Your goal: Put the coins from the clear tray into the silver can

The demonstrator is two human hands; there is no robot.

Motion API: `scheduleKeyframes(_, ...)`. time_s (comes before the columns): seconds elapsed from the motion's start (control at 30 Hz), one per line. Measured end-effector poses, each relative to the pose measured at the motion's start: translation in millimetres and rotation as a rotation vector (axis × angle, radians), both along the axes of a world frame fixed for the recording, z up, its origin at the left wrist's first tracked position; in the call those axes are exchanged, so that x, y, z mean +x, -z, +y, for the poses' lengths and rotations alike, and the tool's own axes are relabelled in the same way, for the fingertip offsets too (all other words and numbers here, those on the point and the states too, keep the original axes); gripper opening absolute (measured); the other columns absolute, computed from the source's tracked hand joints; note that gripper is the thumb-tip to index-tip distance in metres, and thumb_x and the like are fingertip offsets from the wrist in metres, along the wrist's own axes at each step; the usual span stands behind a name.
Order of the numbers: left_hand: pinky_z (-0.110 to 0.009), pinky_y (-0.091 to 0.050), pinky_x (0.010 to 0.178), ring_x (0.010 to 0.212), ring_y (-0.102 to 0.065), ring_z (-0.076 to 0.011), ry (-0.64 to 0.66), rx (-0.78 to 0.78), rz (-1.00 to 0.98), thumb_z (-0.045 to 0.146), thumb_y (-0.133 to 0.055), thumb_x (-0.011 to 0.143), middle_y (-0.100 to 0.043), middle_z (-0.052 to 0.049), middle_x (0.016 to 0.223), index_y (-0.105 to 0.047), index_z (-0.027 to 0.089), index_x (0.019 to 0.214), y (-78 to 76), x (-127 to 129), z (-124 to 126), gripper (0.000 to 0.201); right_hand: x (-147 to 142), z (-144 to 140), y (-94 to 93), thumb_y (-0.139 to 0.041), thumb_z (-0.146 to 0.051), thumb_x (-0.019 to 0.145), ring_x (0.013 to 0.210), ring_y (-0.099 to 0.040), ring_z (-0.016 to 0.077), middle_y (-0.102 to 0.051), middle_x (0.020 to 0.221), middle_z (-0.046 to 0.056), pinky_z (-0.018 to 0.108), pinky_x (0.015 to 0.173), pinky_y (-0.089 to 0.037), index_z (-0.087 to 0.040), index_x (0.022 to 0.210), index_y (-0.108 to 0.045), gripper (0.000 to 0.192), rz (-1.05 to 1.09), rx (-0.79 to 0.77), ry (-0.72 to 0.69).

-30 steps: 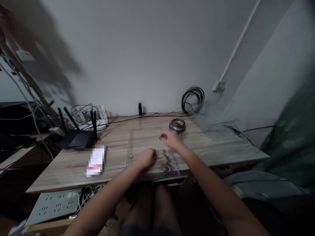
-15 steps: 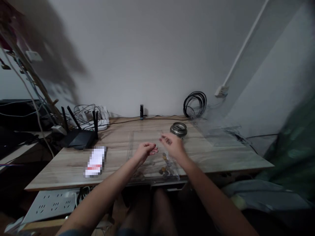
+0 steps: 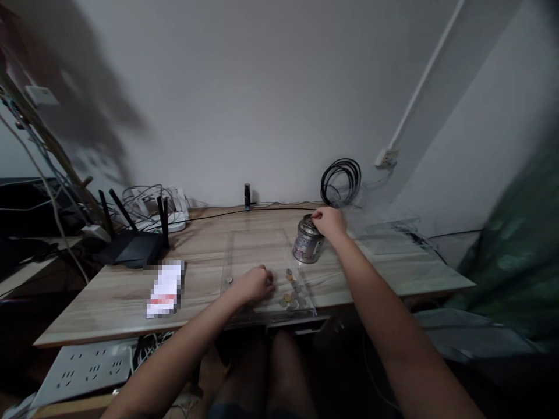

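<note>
With the right hand [image 3: 328, 222] pinched at the top of the tin [image 3: 308, 240] at one o'clock, fingertips should line up over its slot, while the curled left hand [image 3: 255, 285] rests on the tray [image 3: 255, 247] by the coins [image 3: 293, 294].

Tin [image 3: 307, 244] right of coins [image 3: 292, 294]

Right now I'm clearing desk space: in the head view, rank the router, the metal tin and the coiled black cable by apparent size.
1. Router
2. Coiled black cable
3. Metal tin
The cable lies farthest, so its rank is unsure.
</note>
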State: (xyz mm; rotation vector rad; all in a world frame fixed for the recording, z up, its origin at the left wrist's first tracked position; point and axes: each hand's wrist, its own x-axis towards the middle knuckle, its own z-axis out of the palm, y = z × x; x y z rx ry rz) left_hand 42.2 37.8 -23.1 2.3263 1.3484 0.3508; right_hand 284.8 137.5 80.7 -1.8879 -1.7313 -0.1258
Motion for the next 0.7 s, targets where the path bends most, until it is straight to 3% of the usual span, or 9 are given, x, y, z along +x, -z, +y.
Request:
scheduleKeyframes(0.07, -0.027, -0.042, 0.069, 0.079, -0.058, -0.0193, 0.041, -0.012, 0.083, 0.023, -0.055, 0.066, -0.059, -0.01, 0.096, -0.062, 0.017, 0.094, -1.2, -4.2, -5.8, 0.029, 0.5, 0.2, 2.6, -0.056, -0.026, 0.066, 0.074, -0.056, 0.0175, -0.066, 0.079, 0.004, 0.026, 0.062, -0.039, -0.023, 0.075, -0.069, 0.017, -0.014, 0.008, 0.0)
scheduleKeyframes(0.13, -0.026, -0.042, 0.068, 0.079, -0.057, -0.0183, 0.054, -0.021, 0.115, 0.018, -0.051, 0.067, -0.059, -0.009, 0.094, -0.06, 0.017, 0.092, -3.2, -5.1, -9.2, 0.027, -1.7, -11.3, 9.4, -0.053, -0.03, 0.07, 0.081, -0.055, 0.0193, -0.065, 0.087, 0.006, 0.028, 0.069, -0.04, -0.022, 0.085, -0.068, 0.023, 0.0, 0.121, -0.04)
scheduleKeyframes(0.2, -0.026, -0.042, 0.068, 0.079, -0.057, -0.0186, 0.055, -0.026, 0.134, 0.014, -0.047, 0.068, -0.059, -0.01, 0.091, -0.06, 0.015, 0.087, -3.8, -4.4, -9.4, 0.024, -5.0, -31.7, 22.8, -0.045, -0.033, 0.078, 0.086, -0.053, 0.0195, -0.063, 0.093, 0.009, 0.029, 0.074, -0.04, -0.019, 0.097, -0.065, 0.031, 0.059, 0.29, -0.079)
scheduleKeyframes(0.27, -0.026, -0.042, 0.068, 0.079, -0.056, -0.0192, 0.056, -0.036, 0.152, 0.014, -0.047, 0.067, -0.06, -0.011, 0.088, -0.059, 0.014, 0.082, -2.2, -3.7, -7.2, 0.02, -9.6, -55.8, 43.4, -0.035, -0.031, 0.083, 0.082, -0.054, 0.018, -0.062, 0.092, 0.009, 0.028, 0.073, -0.041, -0.016, 0.101, -0.063, 0.036, 0.141, 0.362, -0.111)
scheduleKeyframes(0.4, -0.027, -0.042, 0.068, 0.075, -0.055, -0.0172, 0.029, -0.052, 0.089, 0.01, -0.048, 0.064, -0.059, -0.008, 0.079, -0.057, 0.014, 0.074, 2.8, -0.8, -0.1, 0.015, -24.5, -89.6, 84.9, -0.036, -0.028, 0.083, 0.073, -0.054, 0.016, -0.063, 0.083, 0.007, 0.026, 0.067, -0.041, -0.018, 0.093, -0.065, 0.032, 0.085, 0.098, -0.319)
scheduleKeyframes(0.47, -0.026, -0.043, 0.067, 0.069, -0.053, -0.0144, -0.051, -0.09, -0.077, 0.007, -0.048, 0.064, -0.057, -0.004, 0.071, -0.055, 0.015, 0.071, 1.2, 2.4, 2.3, 0.013, -35.1, -93.4, 92.7, -0.047, -0.028, 0.078, 0.084, -0.054, 0.019, -0.064, 0.086, 0.007, 0.028, 0.073, -0.04, -0.019, 0.089, -0.066, 0.024, -0.112, -0.059, -0.451)
scheduleKeyframes(0.53, -0.025, -0.044, 0.063, 0.059, -0.051, -0.0106, -0.165, -0.22, -0.388, 0.007, -0.048, 0.066, -0.052, 0.0, 0.064, -0.053, 0.015, 0.072, -5.4, 6.1, 2.8, 0.011, -46.7, -91.6, 90.7, -0.056, -0.029, 0.071, 0.096, -0.05, 0.0241, -0.065, 0.085, 0.01, 0.034, 0.083, -0.036, -0.018, 0.082, -0.068, 0.019, -0.338, -0.185, -0.534)
scheduleKeyframes(0.63, -0.021, -0.045, 0.056, 0.052, -0.049, -0.0064, -0.283, -0.609, -0.944, 0.008, -0.047, 0.07, -0.051, 0.001, 0.064, -0.052, 0.013, 0.077, -21.5, 8.8, -1.2, 0.011, -61.0, -89.6, 79.7, -0.062, -0.026, 0.067, 0.1, -0.049, 0.0289, -0.065, 0.081, 0.014, 0.045, 0.093, -0.026, -0.015, 0.075, -0.069, 0.015, -0.549, -0.307, -0.57)
scheduleKeyframes(0.7, -0.016, -0.043, 0.05, 0.051, -0.049, -0.0052, -0.326, -0.896, -1.168, 0.008, -0.046, 0.071, -0.053, -0.001, 0.065, -0.052, 0.012, 0.075, -31.2, 8.0, -6.1, 0.009, -65.7, -93.3, 73.2, -0.062, -0.027, 0.068, 0.097, -0.052, 0.0293, -0.066, 0.083, 0.015, 0.047, 0.093, -0.025, -0.014, 0.075, -0.069, 0.017, -0.577, -0.354, -0.59)
